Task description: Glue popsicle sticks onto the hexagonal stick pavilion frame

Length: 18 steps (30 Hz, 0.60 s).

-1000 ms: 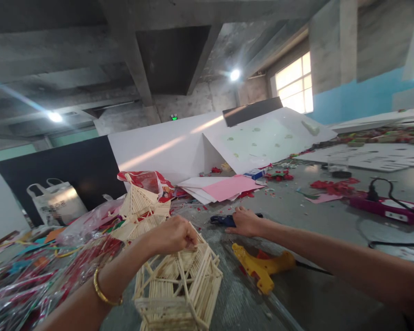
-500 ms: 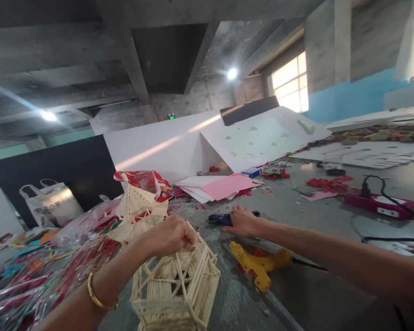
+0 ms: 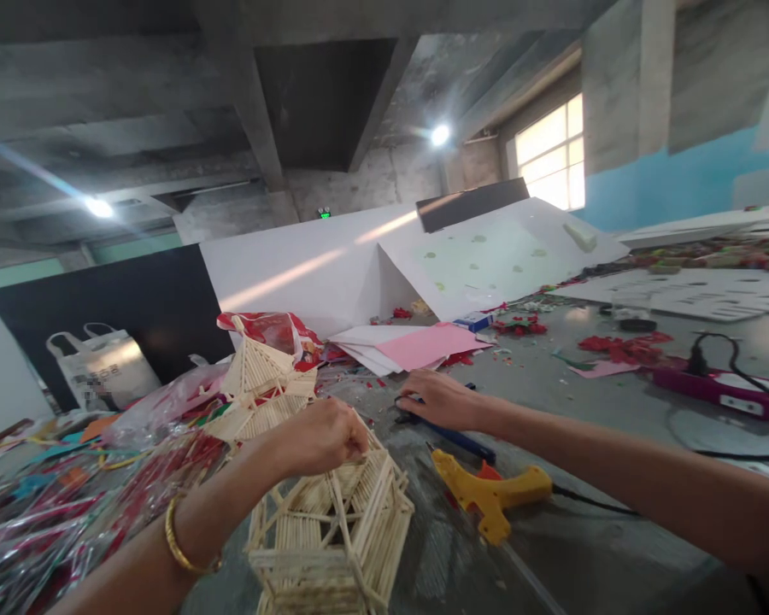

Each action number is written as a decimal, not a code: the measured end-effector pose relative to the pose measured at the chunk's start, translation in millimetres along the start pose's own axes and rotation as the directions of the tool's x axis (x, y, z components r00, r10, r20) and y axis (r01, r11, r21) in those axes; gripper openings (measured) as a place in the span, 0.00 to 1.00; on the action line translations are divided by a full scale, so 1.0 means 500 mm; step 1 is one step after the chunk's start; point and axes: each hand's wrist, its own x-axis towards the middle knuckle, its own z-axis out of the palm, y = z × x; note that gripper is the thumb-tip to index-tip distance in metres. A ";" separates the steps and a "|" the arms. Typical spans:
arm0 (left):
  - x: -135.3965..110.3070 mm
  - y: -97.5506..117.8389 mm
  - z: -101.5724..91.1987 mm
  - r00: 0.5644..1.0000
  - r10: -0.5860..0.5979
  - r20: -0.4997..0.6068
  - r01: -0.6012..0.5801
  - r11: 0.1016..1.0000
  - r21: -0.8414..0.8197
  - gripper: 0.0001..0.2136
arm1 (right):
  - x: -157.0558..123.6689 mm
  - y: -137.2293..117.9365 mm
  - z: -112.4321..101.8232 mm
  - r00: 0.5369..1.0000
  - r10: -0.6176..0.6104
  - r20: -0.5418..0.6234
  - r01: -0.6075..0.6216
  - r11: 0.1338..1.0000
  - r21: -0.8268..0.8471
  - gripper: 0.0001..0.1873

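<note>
A pagoda-like model [image 3: 333, 547] of pale thin wooden sticks lies in front of me, its pointed roof [image 3: 256, 367] facing away. My left hand [image 3: 333, 436] is closed at the model's upper middle, fingertips pinched against the sticks; the exact piece between them is hidden. Out to the right, my right hand [image 3: 439, 397] curls over a dark-blue-handled tool [image 3: 461, 440] resembling pliers, whose head is mostly covered by the fingers. Just nearer than that tool, a yellow hot glue gun [image 3: 487, 491] rests on the table, with a clear glue stick [image 3: 531, 581] projecting from its back.
Plastic-wrapped strips [image 3: 121, 504] crowd the left, with a white tote bag [image 3: 108, 367] behind. Pink paper [image 3: 429, 344] and a red plastic bag [image 3: 275, 329] lie farther back. A purple power strip [image 3: 724, 389] sits at right; the glue gun's cable [image 3: 595, 500] runs under my right forearm.
The blue-handled tool has turned, and one handle now points toward the glue gun. My right hand has shifted slightly left and lifted. My left hand stays at the model.
</note>
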 end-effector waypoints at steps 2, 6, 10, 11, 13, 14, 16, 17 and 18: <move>0.000 0.006 -0.004 1.000 -0.029 0.006 0.029 0.999 0.022 0.09 | 0.002 -0.043 -0.037 0.990 -0.126 -0.058 0.134 0.975 0.176 0.13; -0.004 0.012 -0.010 0.998 -0.066 0.012 0.065 0.998 0.008 0.11 | -0.002 -0.115 -0.068 0.963 -0.269 -0.030 0.268 0.931 0.248 0.08; -0.007 0.007 -0.006 0.998 -0.067 0.021 0.068 0.997 -0.028 0.14 | 0.000 -0.141 -0.062 0.955 -0.294 -0.039 0.295 0.932 0.208 0.10; -0.006 0.007 -0.004 0.997 -0.074 0.022 0.075 0.997 -0.018 0.14 | 0.001 -0.143 -0.060 0.952 -0.303 -0.036 0.303 0.931 0.202 0.10; -0.004 0.007 0.000 0.996 -0.089 0.024 0.089 0.996 0.015 0.13 | 0.005 -0.144 -0.058 0.946 -0.322 -0.025 0.321 0.928 0.191 0.09; -0.004 0.008 0.001 0.995 -0.097 0.019 0.096 0.995 0.034 0.12 | 0.006 -0.145 -0.057 0.946 -0.324 -0.017 0.321 0.929 0.184 0.08; -0.007 0.010 0.001 0.995 -0.099 -0.013 0.100 0.992 0.073 0.10 | 0.006 -0.146 -0.059 0.948 -0.319 0.009 0.312 0.933 0.181 0.06; -0.012 0.011 -0.001 0.994 -0.095 -0.045 0.099 0.991 0.089 0.10 | 0.005 -0.146 -0.060 0.950 -0.312 0.023 0.302 0.935 0.184 0.05; -0.020 0.012 -0.005 0.992 -0.097 -0.084 0.105 0.990 0.099 0.10 | 0.003 -0.148 -0.062 0.952 -0.303 0.033 0.292 0.938 0.186 0.05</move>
